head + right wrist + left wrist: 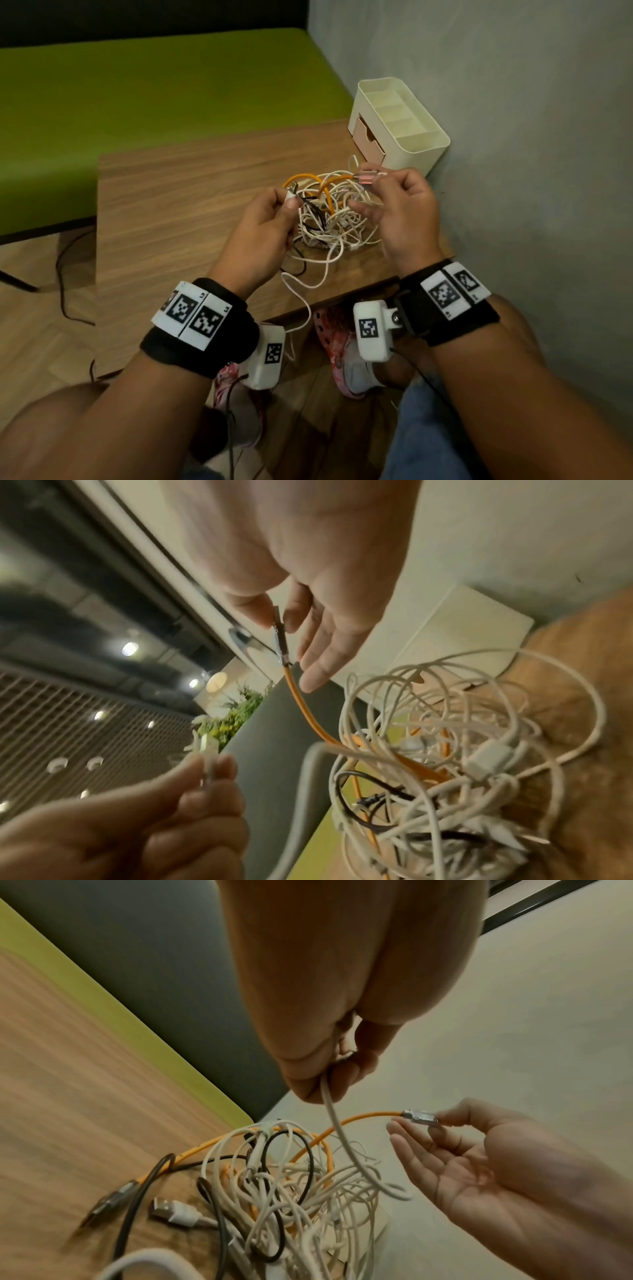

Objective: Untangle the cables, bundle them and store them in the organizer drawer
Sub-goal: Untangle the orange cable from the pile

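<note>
A tangle of white, black and orange cables (329, 216) lies on the wooden table (191, 192). My left hand (274, 212) pinches the plug end of a white cable (337, 1129), held above the pile's left side. My right hand (394, 202) pinches the metal plug (419, 1118) of the orange cable (308, 712) between thumb and forefinger, its other fingers spread. The cream organizer (400, 123) stands at the table's far right corner, its pink drawer (368, 137) shut.
A grey wall (513, 137) runs close along the table's right edge. A green bench (154, 96) lies behind and left of the table. One white cable (301, 301) hangs over the front edge. A black cord (63, 274) trails on the floor at left.
</note>
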Demonstrator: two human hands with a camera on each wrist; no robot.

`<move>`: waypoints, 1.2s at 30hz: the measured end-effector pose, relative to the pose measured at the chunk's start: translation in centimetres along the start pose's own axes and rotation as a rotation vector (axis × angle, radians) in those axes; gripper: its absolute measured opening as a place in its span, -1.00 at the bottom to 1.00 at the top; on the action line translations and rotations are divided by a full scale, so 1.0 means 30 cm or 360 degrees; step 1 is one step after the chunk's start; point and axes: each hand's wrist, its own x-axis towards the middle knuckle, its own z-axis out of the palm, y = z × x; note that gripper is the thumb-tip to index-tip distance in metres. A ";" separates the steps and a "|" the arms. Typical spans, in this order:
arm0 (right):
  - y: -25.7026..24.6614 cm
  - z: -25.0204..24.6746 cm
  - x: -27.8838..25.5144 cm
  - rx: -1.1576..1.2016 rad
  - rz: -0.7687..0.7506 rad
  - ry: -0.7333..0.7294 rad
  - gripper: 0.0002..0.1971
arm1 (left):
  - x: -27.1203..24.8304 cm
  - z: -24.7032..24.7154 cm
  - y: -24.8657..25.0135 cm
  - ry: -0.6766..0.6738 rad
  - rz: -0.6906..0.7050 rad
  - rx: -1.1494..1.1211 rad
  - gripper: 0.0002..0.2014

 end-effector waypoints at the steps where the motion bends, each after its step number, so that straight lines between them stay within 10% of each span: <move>1: -0.014 0.005 0.007 0.0117 0.0038 0.0029 -0.86 | -0.002 -0.001 0.008 0.0015 0.0020 -0.0009 -0.86; 21: -0.067 -0.088 -0.048 -0.0535 -0.0267 -0.0344 -0.88 | 0.011 0.174 0.066 0.0143 0.0374 -0.0153 -0.88; 36: -0.090 -0.041 -0.080 -0.0244 -0.0321 -0.0324 -0.87 | -0.004 0.173 0.084 0.0099 0.0452 0.0007 -0.80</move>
